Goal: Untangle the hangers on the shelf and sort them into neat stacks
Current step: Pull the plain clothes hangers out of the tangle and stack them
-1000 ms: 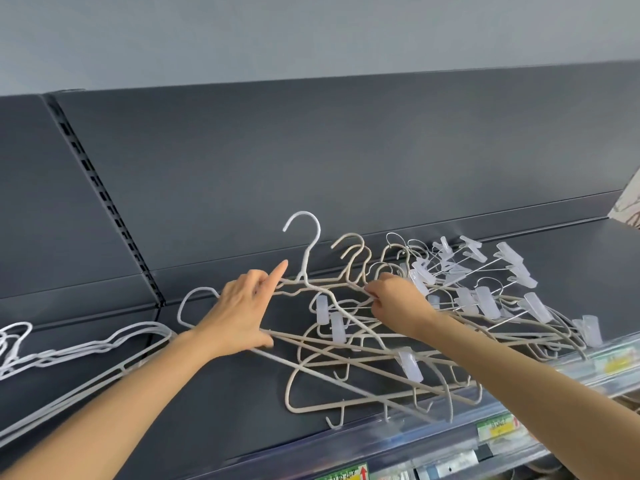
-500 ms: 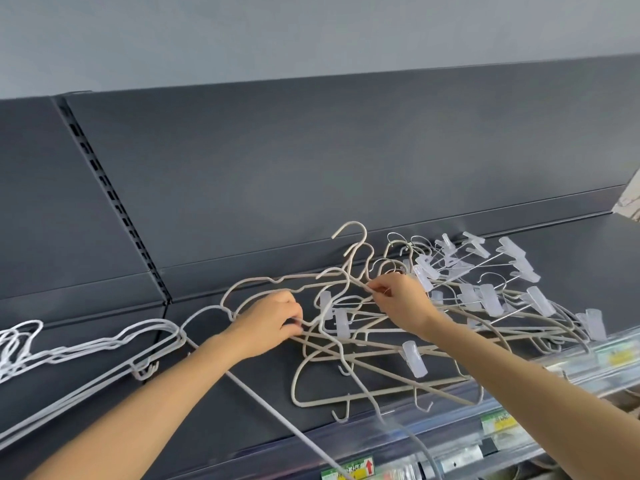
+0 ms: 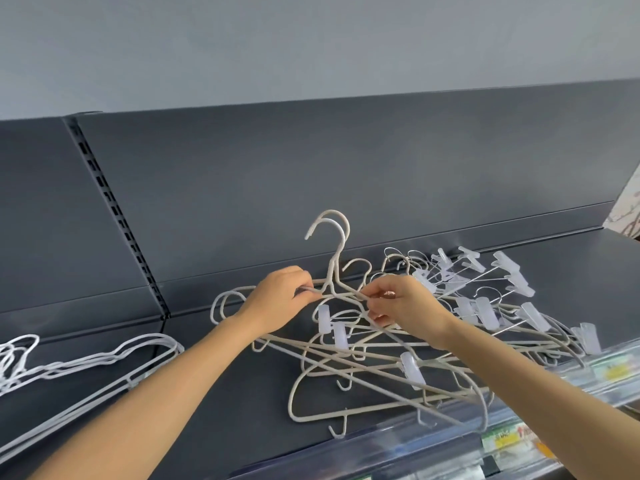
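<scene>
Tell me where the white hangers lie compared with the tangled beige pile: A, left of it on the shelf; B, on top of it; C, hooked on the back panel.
A: the white hangers lie flat on the shelf, left of the beige hangers that the left hand and right hand grip.

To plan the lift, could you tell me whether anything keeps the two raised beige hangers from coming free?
Yes. The left hand and right hand hold the beige hangers, but their lower bars lie interlaced with the tangle of clip hangers.
</scene>
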Demonstrator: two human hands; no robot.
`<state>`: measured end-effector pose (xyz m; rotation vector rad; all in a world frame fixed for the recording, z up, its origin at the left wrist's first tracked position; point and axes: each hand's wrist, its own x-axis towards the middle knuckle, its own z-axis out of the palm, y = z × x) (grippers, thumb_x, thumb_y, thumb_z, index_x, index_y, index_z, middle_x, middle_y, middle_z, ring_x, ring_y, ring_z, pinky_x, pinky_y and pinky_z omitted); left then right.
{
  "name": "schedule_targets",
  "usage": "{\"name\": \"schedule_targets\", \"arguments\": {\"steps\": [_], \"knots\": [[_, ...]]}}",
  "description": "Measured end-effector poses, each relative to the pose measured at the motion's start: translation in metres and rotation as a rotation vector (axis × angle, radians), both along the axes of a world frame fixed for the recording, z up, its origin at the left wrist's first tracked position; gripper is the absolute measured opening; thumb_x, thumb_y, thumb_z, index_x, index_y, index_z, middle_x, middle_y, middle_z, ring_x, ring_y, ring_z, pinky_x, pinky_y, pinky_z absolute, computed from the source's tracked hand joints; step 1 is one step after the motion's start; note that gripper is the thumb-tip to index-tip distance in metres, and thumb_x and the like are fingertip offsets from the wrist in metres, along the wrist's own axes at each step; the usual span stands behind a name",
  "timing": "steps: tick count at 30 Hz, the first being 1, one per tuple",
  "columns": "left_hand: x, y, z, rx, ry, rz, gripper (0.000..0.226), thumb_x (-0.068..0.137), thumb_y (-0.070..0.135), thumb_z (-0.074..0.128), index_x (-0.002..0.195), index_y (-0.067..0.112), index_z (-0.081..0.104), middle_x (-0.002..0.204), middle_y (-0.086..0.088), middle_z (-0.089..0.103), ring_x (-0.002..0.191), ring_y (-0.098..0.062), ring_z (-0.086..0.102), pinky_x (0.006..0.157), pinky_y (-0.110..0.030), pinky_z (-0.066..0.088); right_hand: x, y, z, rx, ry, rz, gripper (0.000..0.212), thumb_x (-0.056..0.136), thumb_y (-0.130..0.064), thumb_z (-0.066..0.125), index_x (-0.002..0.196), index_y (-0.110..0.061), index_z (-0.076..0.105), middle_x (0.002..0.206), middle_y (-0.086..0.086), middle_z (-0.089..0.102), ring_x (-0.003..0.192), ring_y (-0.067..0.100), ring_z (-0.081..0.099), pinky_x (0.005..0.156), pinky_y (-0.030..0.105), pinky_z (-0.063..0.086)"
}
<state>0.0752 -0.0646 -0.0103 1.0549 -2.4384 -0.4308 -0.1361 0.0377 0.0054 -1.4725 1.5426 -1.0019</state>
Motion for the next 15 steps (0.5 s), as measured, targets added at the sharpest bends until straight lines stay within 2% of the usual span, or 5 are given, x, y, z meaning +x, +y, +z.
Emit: {"name": "schedule_targets", "arguments": {"steps": [2,5,10,12,15], "knots": [[-0.002,0.002,0.007,-0.03,0.014,-0.004,0.032,0.087,0.034,0.064,0.063,0.027,0.046,0.071,0.01,0.048,0.065,-0.01,0.046,0.063,-0.029,0.04,-0.003,0.001,0.008,0.043,-0.075,0.046,0.014,0.091,0.003,0.049,0.095,0.002,0.063,0.081,0.016,0.06,0.076,0.027,0.07,0.07,0.036,0.06],[-0.004,0.008,0.015,-0.062,0.01,0.004,0.033,0.087,0.036,0.063,0.067,0.024,0.041,0.071,0.009,0.046,0.064,-0.012,0.044,0.064,-0.029,0.041,-0.009,0.002,0.021,0.113,-0.114,0.132,0.012,0.093,0.001,0.049,0.099,0.003,0.059,0.082,0.016,0.062,0.073,0.031,0.07,0.068,0.038,0.059],[-0.002,0.009,0.026,0.041,0.029,0.002,0.022,0.091,0.035,0.059,0.096,0.019,0.045,0.072,0.005,0.056,0.063,-0.01,0.051,0.063,-0.028,0.044,-0.014,-0.001,0.031,0.062,-0.049,0.173,0.017,0.095,-0.01,0.049,0.096,-0.005,0.065,0.082,0.01,0.065,0.06,0.019,0.059,0.054,0.03,0.05],[0.002,0.006,0.029,0.03,0.003,-0.014,0.017,0.093,0.034,0.056,0.09,0.018,0.054,0.065,0.006,0.053,0.058,-0.011,0.047,0.062,-0.03,0.042,-0.013,-0.001,0.035,0.022,-0.029,0.191,0.017,0.095,-0.015,0.051,0.096,-0.008,0.066,0.08,0.011,0.064,0.058,0.016,0.052,0.05,0.027,0.044],[0.008,0.005,0.034,0.011,-0.007,0.0,0.023,0.095,0.032,0.053,0.08,0.017,0.06,0.061,0.006,0.05,0.057,-0.012,0.043,0.062,-0.034,0.041,-0.009,-0.004,0.039,-0.025,0.077,0.208,0.014,0.093,-0.017,0.055,0.099,-0.012,0.067,0.085,0.013,0.068,0.058,0.013,0.051,0.051,0.024,0.044]]}}
